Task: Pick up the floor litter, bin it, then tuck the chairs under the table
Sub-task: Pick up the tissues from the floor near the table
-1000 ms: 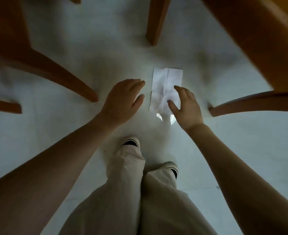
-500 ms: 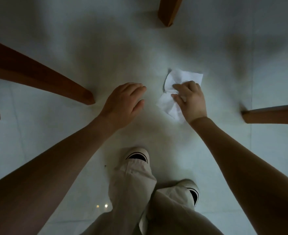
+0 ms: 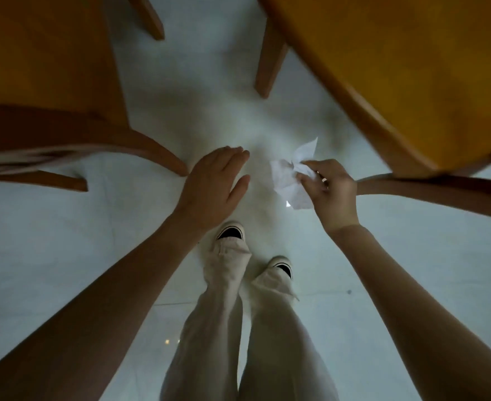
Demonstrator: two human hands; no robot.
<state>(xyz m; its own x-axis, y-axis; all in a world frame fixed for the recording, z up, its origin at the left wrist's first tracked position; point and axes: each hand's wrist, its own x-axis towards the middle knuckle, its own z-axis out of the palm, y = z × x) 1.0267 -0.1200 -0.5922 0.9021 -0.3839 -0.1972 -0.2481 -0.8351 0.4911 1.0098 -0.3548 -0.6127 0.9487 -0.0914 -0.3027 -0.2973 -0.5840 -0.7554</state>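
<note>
A crumpled white paper tissue hangs above the pale floor, pinched in my right hand. My left hand hovers beside it to the left, palm down, fingers together and holding nothing. A wooden chair with an orange-brown seat stands at the left, its curved leg ending just left of my left hand. A second wooden chair fills the upper right, its seat edge right above my right hand.
My legs in cream trousers and white shoes stand on the pale tiled floor below the hands. Chair legs reach down between the two seats. A chair rail runs right from my right hand.
My right hand closed on the flat tissue on the floor, crumpled it and lifted it. The view rose, so both chair seats came into sight. My left hand stayed beside it.
</note>
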